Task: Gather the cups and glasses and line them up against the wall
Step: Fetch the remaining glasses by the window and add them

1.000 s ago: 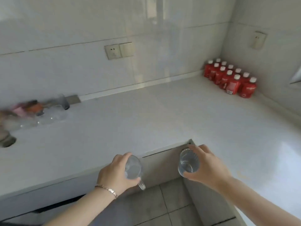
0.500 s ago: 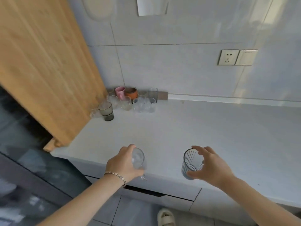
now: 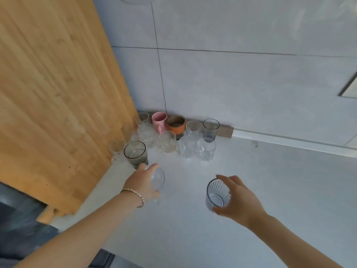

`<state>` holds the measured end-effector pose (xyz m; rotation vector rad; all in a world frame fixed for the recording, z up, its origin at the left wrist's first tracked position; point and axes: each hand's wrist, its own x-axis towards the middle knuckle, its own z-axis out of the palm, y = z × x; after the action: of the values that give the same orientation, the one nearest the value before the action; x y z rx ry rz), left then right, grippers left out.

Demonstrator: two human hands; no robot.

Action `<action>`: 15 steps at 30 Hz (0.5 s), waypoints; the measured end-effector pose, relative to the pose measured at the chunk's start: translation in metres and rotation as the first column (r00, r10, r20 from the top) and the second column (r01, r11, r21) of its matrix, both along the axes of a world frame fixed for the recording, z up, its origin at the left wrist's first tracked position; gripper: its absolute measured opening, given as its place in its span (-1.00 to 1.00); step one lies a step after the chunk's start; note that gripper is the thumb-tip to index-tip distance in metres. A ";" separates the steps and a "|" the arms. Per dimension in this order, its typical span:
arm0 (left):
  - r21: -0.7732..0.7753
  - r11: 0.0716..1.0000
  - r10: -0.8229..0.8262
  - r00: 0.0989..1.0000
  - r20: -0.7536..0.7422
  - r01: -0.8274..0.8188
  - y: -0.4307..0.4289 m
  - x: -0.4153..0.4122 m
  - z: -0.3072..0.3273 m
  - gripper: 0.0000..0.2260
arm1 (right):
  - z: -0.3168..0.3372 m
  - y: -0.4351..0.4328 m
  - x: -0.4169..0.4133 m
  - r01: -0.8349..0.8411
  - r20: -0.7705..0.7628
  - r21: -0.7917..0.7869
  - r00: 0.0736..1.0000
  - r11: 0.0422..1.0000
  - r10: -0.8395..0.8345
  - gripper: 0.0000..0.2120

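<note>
Left hand [image 3: 144, 182] fingers wrap a clear glass [image 3: 157, 177]; right hand [image 3: 238, 200] fingers wrap a striped glass [image 3: 217, 193]. Bare counter [image 3: 270, 180] lies right of them.

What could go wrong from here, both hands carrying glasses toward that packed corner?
1. The left hand with its clear glass is close to the smoky glass; reaching past could knock it.
2. The cluster by the wall is already tightly packed; setting down the ribbed glass from the right hand may clink or topple the front clear ones.
3. Both hands are full, so neither could steady a wobbling glass.
</note>
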<state>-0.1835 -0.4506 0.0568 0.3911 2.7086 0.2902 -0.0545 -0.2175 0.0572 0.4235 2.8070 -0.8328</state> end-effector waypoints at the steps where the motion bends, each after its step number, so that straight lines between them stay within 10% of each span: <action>1: 0.003 1.000 -0.015 1.000 0.002 0.015 0.001 -0.018 -0.005 -0.27 | -0.003 -0.002 -0.010 0.014 0.005 0.004 1.000 1.000 -0.014 -0.18; 15: -0.070 0.890 -0.432 0.882 0.189 0.451 0.011 -0.161 -0.067 -0.23 | -0.047 -0.071 -0.107 0.364 0.118 -0.017 0.926 0.931 -0.359 -0.09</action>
<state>-0.3444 -0.4394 -0.0097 0.8907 2.3698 0.0370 -0.1615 -0.2882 0.0106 0.9727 2.6398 -0.8958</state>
